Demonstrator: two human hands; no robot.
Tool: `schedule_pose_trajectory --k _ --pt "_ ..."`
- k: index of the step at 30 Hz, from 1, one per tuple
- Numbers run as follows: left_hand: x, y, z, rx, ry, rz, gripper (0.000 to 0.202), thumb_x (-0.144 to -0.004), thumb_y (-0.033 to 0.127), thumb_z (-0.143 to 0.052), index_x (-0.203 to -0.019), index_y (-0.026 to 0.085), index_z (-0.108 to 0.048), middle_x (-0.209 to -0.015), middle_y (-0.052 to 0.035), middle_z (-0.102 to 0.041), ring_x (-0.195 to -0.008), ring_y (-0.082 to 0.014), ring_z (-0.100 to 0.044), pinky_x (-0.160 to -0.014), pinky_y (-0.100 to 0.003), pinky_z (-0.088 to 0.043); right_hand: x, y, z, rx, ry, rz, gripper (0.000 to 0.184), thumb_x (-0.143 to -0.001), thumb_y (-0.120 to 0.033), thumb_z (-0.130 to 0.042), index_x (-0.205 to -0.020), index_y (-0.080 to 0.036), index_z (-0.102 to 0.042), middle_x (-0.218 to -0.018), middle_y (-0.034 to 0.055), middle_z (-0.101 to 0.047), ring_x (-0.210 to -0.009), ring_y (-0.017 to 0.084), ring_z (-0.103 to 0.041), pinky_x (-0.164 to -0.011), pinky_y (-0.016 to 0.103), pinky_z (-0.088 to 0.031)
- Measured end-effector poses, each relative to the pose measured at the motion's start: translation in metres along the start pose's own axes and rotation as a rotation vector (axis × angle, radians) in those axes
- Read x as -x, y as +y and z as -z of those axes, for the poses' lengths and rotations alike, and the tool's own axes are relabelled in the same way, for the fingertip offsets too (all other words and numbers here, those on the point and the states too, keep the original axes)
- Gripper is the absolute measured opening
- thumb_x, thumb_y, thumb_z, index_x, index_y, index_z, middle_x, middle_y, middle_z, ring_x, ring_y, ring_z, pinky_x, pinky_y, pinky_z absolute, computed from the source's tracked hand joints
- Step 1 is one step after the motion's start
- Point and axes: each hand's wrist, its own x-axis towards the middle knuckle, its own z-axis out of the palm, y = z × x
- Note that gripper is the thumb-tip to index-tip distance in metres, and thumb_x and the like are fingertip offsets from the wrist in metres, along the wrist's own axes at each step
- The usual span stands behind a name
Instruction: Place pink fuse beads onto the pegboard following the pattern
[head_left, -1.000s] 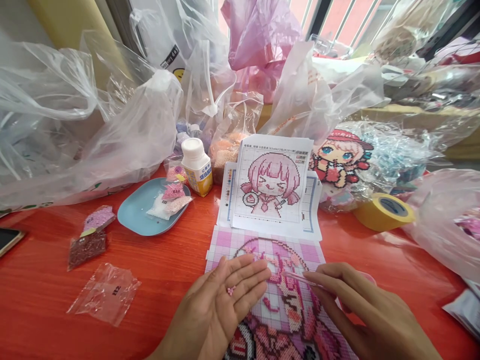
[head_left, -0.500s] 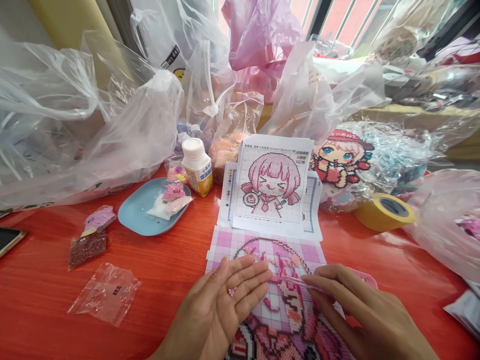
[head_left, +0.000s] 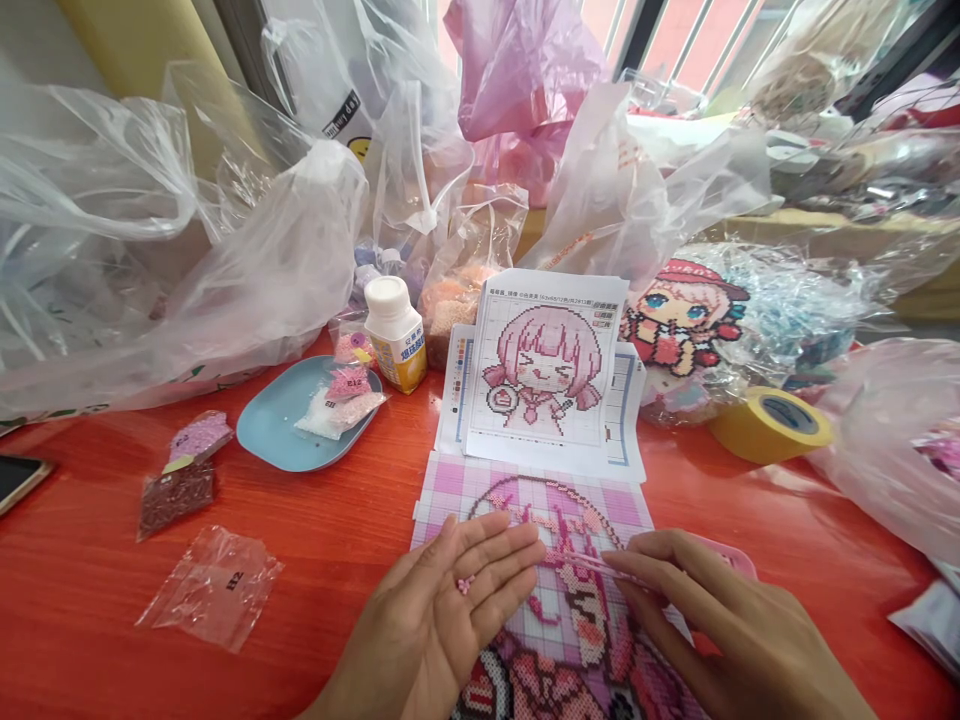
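While the right hand [head_left: 724, 608] pinches tweezers [head_left: 589, 562], their faint tips now seem nearer beads [head_left: 465, 584] in the spread left hand [head_left: 442, 610], left of that grip.

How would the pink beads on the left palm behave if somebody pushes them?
Being loose on the open left hand, the pink beads would probably scatter easily. They look tiny, so likely very light. The hand's slight cupping might keep some from rolling off.

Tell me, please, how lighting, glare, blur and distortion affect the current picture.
Head view: bright daylight behind the barred window; head view: glints speckle the crinkled clear wrap; head view: outer edges look stretched; head view: the tips of the pink tweezers look soft against the bead pattern.
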Motion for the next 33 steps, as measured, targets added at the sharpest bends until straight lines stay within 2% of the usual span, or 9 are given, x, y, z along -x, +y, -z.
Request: schedule_pose_trajectory --k 15,21,24,29,33 --pt "-0.001 -0.001 0.000 -0.007 -0.008 0.007 0.045 -0.100 0.027 -0.031 -0.110 0.000 -0.065 -0.117 -0.0207 -0.069 -0.119 -0.0288 -0.059 -0.105 -0.039 -0.043 0.000 0.000 0.001 0.006 0.016 0.012 0.021 -0.096 -0.021 -0.038 -0.097 -0.020 -0.059 -0.082 0.0028 -0.063 -0.060 0.008 -0.064 -0.050 0.018 -0.052" --pt "-0.001 -0.002 0.002 -0.004 -0.030 0.020 0.045 -0.100 0.027 -0.031 -0.112 -0.001 -0.063 -0.121 -0.0228 -0.066 -0.119 -0.0298 -0.059 -0.106 -0.041 -0.041 -0.002 -0.001 0.002 0.013 0.072 0.023 0.020 -0.095 -0.021 -0.042 -0.098 -0.019 -0.061 -0.083 0.0037 -0.064 -0.067 0.009 -0.066 -0.055 0.017 -0.053" --pt "-0.001 -0.004 0.005 0.006 -0.068 0.033 0.043 -0.098 0.030 -0.038 -0.112 -0.001 -0.064 -0.122 -0.0230 -0.065 -0.120 -0.0310 -0.058 -0.107 -0.042 -0.039 -0.004 -0.005 0.004 -0.002 0.091 0.026 0.020 -0.096 -0.023 -0.041 -0.097 -0.020 -0.061 -0.079 0.0029 -0.064 -0.066 0.008 -0.065 -0.053 0.015 -0.051" --pt "0.001 -0.010 0.009 -0.011 -0.116 0.093 0.039 -0.090 0.034 -0.056 -0.110 0.002 -0.066 -0.121 -0.0213 -0.067 -0.122 -0.0301 -0.057 -0.108 -0.040 -0.039 -0.004 -0.014 0.007 -0.088 0.012 0.102 0.019 -0.095 -0.020 -0.042 -0.104 -0.020 -0.058 -0.081 0.0026 -0.066 -0.069 0.007 -0.066 -0.058 0.012 -0.052" --pt "0.002 -0.013 0.010 -0.058 -0.149 0.119 0.041 -0.089 0.037 -0.057 -0.113 0.005 -0.065 -0.122 -0.0198 -0.066 -0.118 -0.0279 -0.059 -0.105 -0.039 -0.041 -0.010 -0.023 0.004 -0.137 0.061 0.130 0.025 -0.097 -0.019 -0.036 -0.100 -0.020 -0.060 -0.075 0.0013 -0.067 -0.066 0.006 -0.067 -0.058 0.010 -0.052"
